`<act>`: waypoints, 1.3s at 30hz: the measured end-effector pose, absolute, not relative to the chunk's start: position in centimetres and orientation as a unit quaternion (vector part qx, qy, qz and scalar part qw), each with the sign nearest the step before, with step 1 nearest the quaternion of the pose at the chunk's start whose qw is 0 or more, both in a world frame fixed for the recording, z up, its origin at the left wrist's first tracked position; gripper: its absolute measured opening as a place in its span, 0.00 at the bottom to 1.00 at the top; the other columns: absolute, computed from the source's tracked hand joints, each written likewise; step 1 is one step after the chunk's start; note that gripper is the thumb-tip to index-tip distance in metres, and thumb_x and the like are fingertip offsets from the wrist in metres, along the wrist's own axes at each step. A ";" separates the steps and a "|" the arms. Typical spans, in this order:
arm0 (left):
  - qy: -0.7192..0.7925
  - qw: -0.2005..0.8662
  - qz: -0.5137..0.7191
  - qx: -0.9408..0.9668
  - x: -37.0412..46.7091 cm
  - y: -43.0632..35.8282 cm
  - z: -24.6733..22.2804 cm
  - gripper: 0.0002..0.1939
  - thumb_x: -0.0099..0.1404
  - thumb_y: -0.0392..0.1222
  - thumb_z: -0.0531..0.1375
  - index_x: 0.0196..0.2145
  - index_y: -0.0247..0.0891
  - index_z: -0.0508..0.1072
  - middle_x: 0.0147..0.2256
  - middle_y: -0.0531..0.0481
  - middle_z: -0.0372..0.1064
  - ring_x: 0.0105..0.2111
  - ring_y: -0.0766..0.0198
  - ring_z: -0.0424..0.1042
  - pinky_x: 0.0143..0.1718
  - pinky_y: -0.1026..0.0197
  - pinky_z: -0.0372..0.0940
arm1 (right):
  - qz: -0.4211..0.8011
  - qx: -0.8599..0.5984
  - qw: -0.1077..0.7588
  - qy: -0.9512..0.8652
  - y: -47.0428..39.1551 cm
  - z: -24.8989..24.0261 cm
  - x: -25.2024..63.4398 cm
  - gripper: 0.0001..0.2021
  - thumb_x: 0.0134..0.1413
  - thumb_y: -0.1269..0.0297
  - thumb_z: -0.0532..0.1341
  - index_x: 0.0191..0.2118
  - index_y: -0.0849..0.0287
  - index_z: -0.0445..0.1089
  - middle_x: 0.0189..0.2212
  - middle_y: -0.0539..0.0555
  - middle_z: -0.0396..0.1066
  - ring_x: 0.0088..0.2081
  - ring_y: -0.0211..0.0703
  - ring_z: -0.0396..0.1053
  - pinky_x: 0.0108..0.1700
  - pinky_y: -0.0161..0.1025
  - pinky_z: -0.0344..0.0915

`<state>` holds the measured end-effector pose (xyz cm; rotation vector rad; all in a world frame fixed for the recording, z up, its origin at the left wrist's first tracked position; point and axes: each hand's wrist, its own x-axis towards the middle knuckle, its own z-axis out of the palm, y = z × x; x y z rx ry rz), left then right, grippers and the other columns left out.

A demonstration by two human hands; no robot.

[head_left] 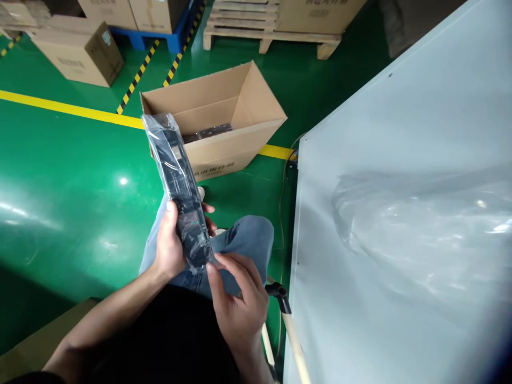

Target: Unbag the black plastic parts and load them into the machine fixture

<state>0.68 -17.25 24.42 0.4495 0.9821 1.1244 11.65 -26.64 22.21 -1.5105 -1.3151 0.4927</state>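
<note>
A long black plastic part in a clear bag (182, 186) is held tilted above my lap, its far end reaching the near left edge of the carton. My left hand (172, 240) wraps around its lower half, thumb on the near side and fingertips showing beyond it. With thumb and forefinger, my right hand (238, 290) pinches the clear film at the lower end of the bag. What the part is exactly, I cannot tell. Ahead stands an open cardboard carton (228, 146), with dark wrapped pieces (208, 132) lying inside.
A large light-grey surface (360, 309) fills the right side, with clear plastic film (424, 224) on it. Beside it is a pale tubular frame (294, 341) with a black joint. Closed cartons (76, 50), a blue pallet (172, 41) and a wooden pallet (264, 37) stand farther off.
</note>
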 end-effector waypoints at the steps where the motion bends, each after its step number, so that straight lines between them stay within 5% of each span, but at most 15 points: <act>1: 0.443 0.707 0.509 0.213 0.7 -17.4 24.3 0.40 0.62 0.78 0.60 0.45 0.34 0.78 0.37 0.41 0.81 0.29 0.57 0.79 0.26 0.59 0.73 | 0.190 -0.631 0.512 -0.552 -26.4 22.2 11.8 0.11 0.63 0.68 0.68 0.49 0.50 0.81 0.37 0.55 0.81 0.36 0.46 0.79 0.41 0.44 0.79; 16: 0.458 0.623 0.585 0.244 1.5 -17.7 23.7 0.39 0.59 0.77 0.64 0.45 0.35 0.77 0.38 0.42 0.79 0.28 0.58 0.77 0.29 0.58 0.73 | 0.121 -0.631 0.465 -0.609 -25.5 22.2 11.1 0.11 0.63 0.74 0.66 0.47 0.51 0.79 0.35 0.53 0.82 0.37 0.44 0.80 0.43 0.41 0.79; 24: 0.442 0.618 0.616 0.207 0.9 -16.9 23.8 0.37 0.67 0.77 0.53 0.39 0.38 0.79 0.36 0.45 0.78 0.29 0.60 0.76 0.30 0.59 0.72 | 0.228 -0.648 0.504 -0.524 -26.0 21.7 11.3 0.09 0.64 0.65 0.67 0.49 0.53 0.75 0.39 0.55 0.78 0.38 0.44 0.77 0.43 0.43 0.78; 31: 0.410 0.631 0.634 0.181 0.7 -16.2 24.5 0.33 0.73 0.71 0.50 0.40 0.40 0.81 0.36 0.47 0.78 0.30 0.60 0.76 0.32 0.58 0.74 | 0.456 -0.621 0.560 -0.306 -26.7 21.8 10.3 0.14 0.59 0.55 0.72 0.45 0.55 0.75 0.36 0.54 0.81 0.37 0.46 0.81 0.41 0.43 0.81; 39: 0.410 0.618 0.646 0.180 0.9 -16.1 24.4 0.33 0.72 0.72 0.51 0.39 0.40 0.80 0.38 0.46 0.77 0.30 0.61 0.76 0.32 0.59 0.74 | 0.462 -0.600 0.598 -0.262 -26.4 22.6 10.6 0.15 0.60 0.57 0.71 0.50 0.52 0.72 0.39 0.53 0.80 0.41 0.45 0.80 0.46 0.46 0.80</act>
